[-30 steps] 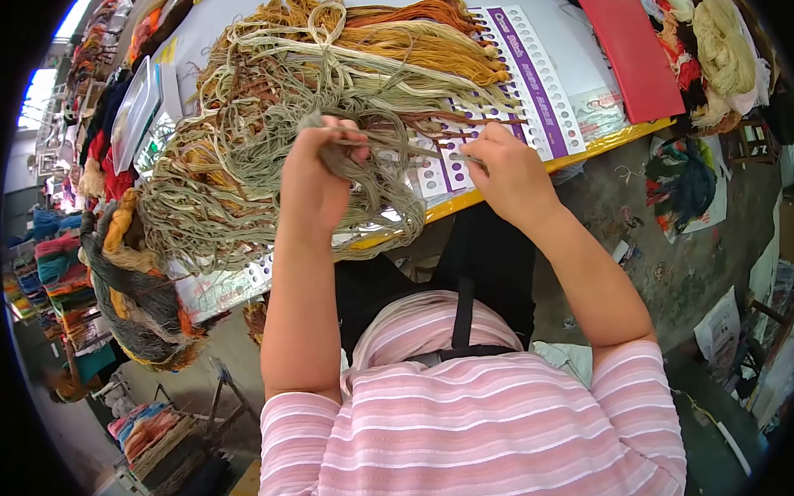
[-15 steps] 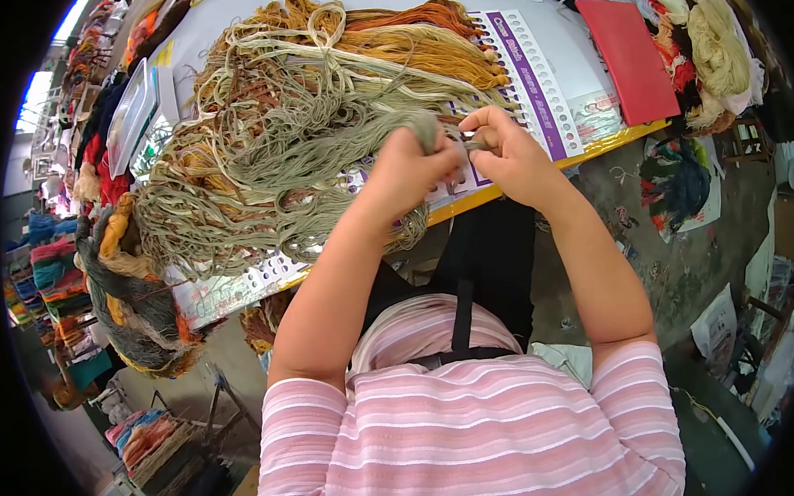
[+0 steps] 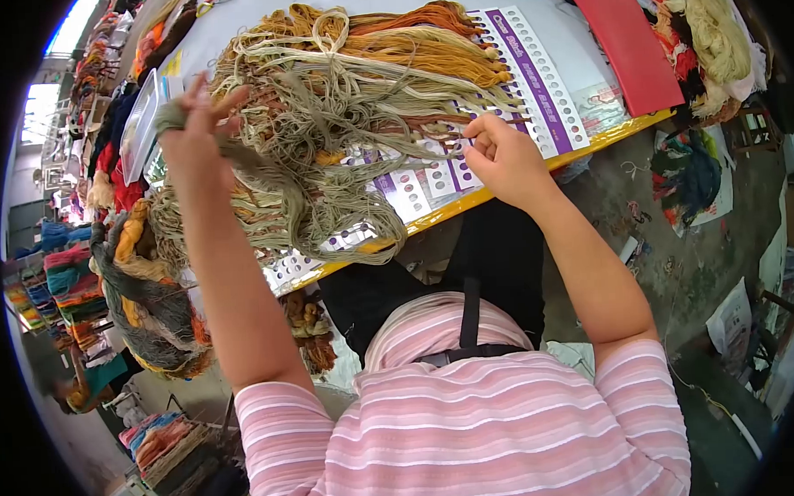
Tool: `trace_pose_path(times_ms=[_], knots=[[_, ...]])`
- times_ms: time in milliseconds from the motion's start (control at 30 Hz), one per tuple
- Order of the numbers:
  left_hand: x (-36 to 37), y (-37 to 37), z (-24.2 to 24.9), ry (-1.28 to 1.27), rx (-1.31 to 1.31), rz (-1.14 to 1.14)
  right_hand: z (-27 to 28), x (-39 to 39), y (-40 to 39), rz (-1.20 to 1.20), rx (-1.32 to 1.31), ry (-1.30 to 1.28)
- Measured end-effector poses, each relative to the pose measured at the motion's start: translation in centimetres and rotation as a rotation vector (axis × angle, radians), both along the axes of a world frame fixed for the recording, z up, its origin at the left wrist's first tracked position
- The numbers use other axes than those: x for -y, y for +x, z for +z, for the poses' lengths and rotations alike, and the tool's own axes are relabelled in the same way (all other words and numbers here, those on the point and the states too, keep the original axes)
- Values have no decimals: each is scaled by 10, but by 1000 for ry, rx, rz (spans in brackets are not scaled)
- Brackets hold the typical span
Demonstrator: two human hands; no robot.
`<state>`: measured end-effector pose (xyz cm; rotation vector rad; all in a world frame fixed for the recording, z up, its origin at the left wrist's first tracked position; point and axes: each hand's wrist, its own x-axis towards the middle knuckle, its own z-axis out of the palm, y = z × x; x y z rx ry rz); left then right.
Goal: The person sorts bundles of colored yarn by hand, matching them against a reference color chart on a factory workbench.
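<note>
My left hand, blurred by motion, is raised over the left of the table with a hank of grey-green embroidery thread held in it. Part of that hank wraps over the hand's outer side, and the rest trails right across the pile. My right hand is closed in a pinch at the near edge of a white and purple punched thread card, on the thread's end. Ochre, rust and cream threads hang from the card's holes, and several more cards lie partly hidden under the tangle.
A red booklet lies right of the card, beside cream and red yarn hanks. A clear plastic box stands at the table's left. Dark grey and orange hanks hang off the left end. The table has a yellow edge.
My left hand has swept far left from beside my right hand, drawing the grey-green thread across the pile. My right hand has stayed near the card, shifting slightly.
</note>
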<state>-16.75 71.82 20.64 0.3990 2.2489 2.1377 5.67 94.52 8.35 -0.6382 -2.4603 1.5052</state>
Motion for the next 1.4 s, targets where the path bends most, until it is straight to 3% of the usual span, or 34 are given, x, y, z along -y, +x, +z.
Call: trace_pose_path(times_ms=[67, 167, 233, 400, 633, 933, 1033, 1300, 1400], knots=[[-14, 40, -6, 177, 247, -334, -2, 6, 2, -52, -87, -103], [-29, 91, -15, 404, 627, -625, 5, 24, 3, -77, -245, -330], [-37, 113, -19, 432, 744, -710, 40, 43, 4, -57, -315, -489], [-38, 129, -31, 571, 958, -857, 70, 61, 1, 126, -337, -408], [-33, 129, -24, 583, 934, -833, 64, 64, 1, 163, -270, -805], [-31, 129, -26, 525, 904, -882, 71, 78, -2, 103, -337, -739], [-30, 130, -24, 570, 974, -863, 81, 75, 0, 94, -242, -884], [-24, 124, -19, 528, 982, -836, 79, 77, 2, 114, -276, -958], [-17, 115, -34, 548, 923, -969, 77, 76, 3, 152, -300, -992]])
